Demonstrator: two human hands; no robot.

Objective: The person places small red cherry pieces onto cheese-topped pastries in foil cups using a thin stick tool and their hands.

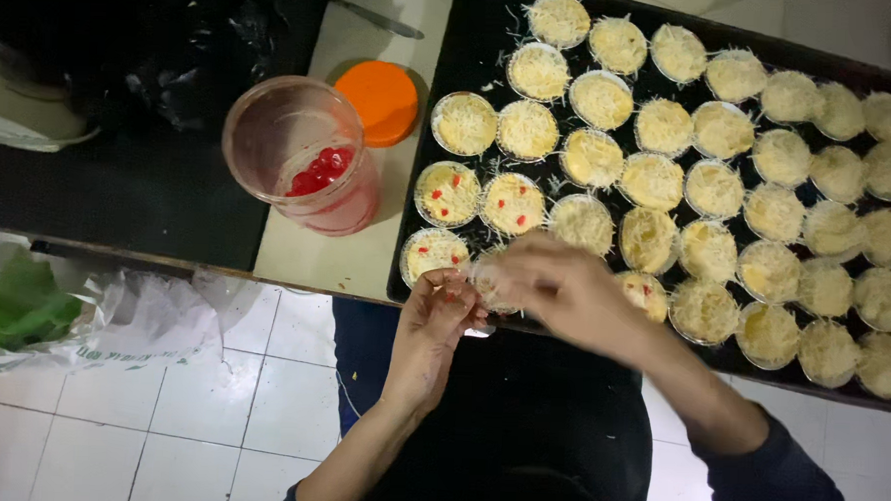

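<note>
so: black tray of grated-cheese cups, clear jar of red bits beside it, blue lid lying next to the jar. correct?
Not quite: the lid is orange, not blue. The head view shows it lying on the counter between the clear jar of red bits and the black tray of cheese-topped cups. The rest stands.

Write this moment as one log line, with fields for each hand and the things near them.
left hand: cupped, red bits on fingers | right hand: blurred, over tray edge | tray: grated-topped cups | jar: open, red pieces | lid: orange
</note>
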